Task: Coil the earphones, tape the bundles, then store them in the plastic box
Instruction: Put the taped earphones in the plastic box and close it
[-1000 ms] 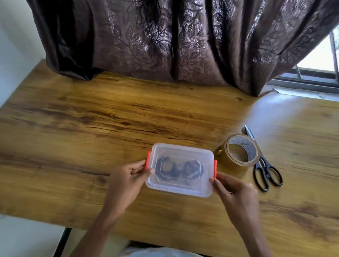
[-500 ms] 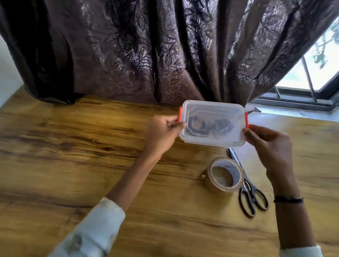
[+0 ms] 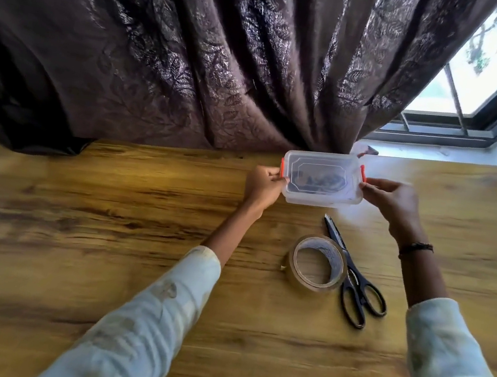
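Note:
A clear plastic box (image 3: 302,199) with orange side clips and its lid on sits at the far edge of the wooden table, close to the curtain. Dark coiled earphones (image 3: 320,182) show dimly through the lid. My left hand (image 3: 262,186) grips the box's left end by the clip. At the right end, my right hand (image 3: 392,201) holds the box with fingers and thumb on the rim. Whether the box rests on the table or hovers just above it is unclear.
A roll of brown tape (image 3: 316,265) lies nearer to me, with black scissors (image 3: 352,275) touching its right side. A dark patterned curtain (image 3: 210,56) hangs along the table's far edge. A window (image 3: 484,70) is at the upper right.
Both hands carried the closed box from the near middle of the table away from me to the far edge, past the tape and scissors. The camera tilted up.

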{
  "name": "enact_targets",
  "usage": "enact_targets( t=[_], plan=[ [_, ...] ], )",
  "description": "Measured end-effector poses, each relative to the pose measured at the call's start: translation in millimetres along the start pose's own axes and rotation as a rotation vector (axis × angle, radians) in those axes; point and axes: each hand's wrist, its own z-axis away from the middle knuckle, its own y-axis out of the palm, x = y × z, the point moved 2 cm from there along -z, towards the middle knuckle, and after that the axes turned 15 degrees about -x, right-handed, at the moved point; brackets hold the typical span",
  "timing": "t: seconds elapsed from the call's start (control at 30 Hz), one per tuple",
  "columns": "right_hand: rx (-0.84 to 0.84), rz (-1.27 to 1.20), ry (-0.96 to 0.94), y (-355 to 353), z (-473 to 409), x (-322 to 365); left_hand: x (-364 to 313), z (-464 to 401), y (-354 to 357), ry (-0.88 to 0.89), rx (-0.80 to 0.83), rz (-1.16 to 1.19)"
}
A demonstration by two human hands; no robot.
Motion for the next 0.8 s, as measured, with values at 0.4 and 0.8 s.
enact_targets(
  t=[0.4,0.8],
  plan=[
    [0.012,-0.069,0.093,-0.3,-8.6,-26.4,11.0,-5.2,14.0,0.023,0.019,-0.034],
    [-0.027,0.125,0.008,-2.0,2.6,-16.9,9.2,0.2,12.0,0.008,0.006,-0.041]
  ],
)
